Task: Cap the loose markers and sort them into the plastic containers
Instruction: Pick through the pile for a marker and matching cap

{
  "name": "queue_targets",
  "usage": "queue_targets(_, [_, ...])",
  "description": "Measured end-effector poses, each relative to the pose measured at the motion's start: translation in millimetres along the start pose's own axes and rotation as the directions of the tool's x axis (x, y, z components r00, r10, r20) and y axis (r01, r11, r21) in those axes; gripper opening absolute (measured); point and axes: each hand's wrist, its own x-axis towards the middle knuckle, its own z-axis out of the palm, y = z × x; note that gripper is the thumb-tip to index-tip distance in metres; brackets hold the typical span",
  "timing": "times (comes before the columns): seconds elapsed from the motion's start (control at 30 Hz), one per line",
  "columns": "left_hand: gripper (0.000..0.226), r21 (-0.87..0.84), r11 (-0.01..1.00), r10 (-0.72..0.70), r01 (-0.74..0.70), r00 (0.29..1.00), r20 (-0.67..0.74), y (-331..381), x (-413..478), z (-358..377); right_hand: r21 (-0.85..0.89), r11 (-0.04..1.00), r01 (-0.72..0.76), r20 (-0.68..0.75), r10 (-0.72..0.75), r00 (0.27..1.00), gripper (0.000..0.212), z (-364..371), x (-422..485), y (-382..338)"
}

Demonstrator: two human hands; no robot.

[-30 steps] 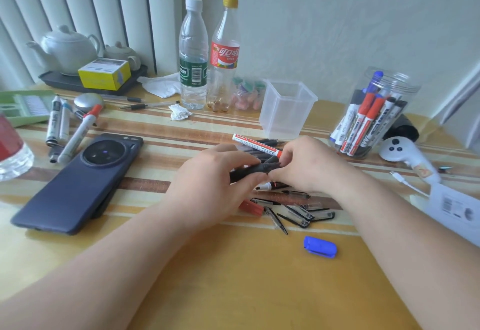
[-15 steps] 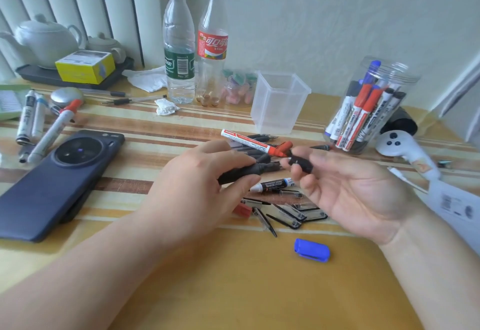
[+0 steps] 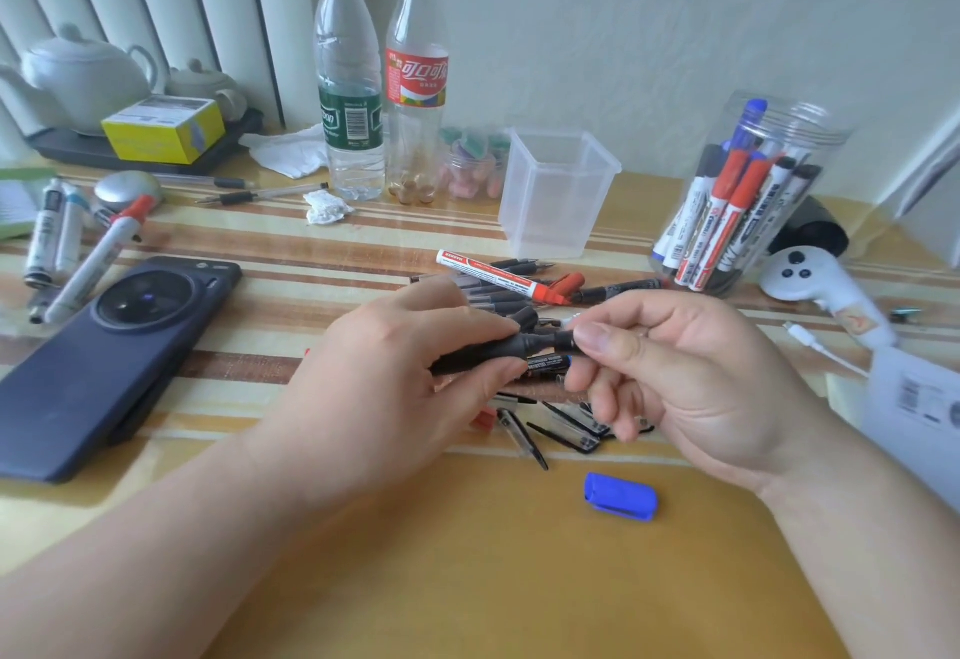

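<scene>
Over tabletop (image 3: 467, 580) centre, left hand (image 3: 415, 362), knuckles up, grips black marker (image 3: 483, 353); right hand (image 3: 691, 378), palm up, pinches black cap (image 3: 565, 341) at its tip. Marker jar (image 3: 748, 201) at 2 o'clock. Cola bottle (image 3: 416, 76) at 12, Chinese label.

A second ago the left hand (image 3: 395, 367) and the right hand (image 3: 696, 383) were pressed together around the slim black plastic marker (image 3: 483, 354). Half a second ago the right hand had drawn off to the right, palm turned up, pinching the short black plastic cap (image 3: 565, 341) clear of the barrel. Now it has come back in, and the cap meets the marker's narrow tip, thumb and fingertips closed on it.
</scene>
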Motion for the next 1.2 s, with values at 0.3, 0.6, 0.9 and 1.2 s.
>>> queue_targets(0.3, [0.019, -0.049, 0.998, 0.043, -0.04, 0.997, 0.067, 6.4, -2.6, -1.9, -0.124, 0.983, 0.134, 0.045, -0.13, 0.991, 0.024, 7.6, -3.5, 4.9])
queue_targets(0.6, [0.015, -0.103, 0.995, 0.015, -0.007, 0.997, 0.075, 9.9, -4.3, -3.7, -0.101, 0.98, 0.171, 0.085, -0.162, 0.983, 0.022, 9.4, -2.6, 6.4])
queue_targets(0.9, [0.017, -0.038, 0.986, -0.166, 0.162, 0.975, -0.147, -5.3, 3.5, -24.1, -0.126, 0.962, 0.241, -0.258, -0.266, 0.929, 0.013, -33.2, 1.3, -2.1])
queue_targets(1.2, [0.017, 0.048, 0.949, -0.306, 0.312, 0.946, -0.106, -9.2, 2.1, -20.5, -0.807, 0.579, 0.115, 0.026, -0.161, 0.987, 0.022, -31.7, 6.9, 21.0])
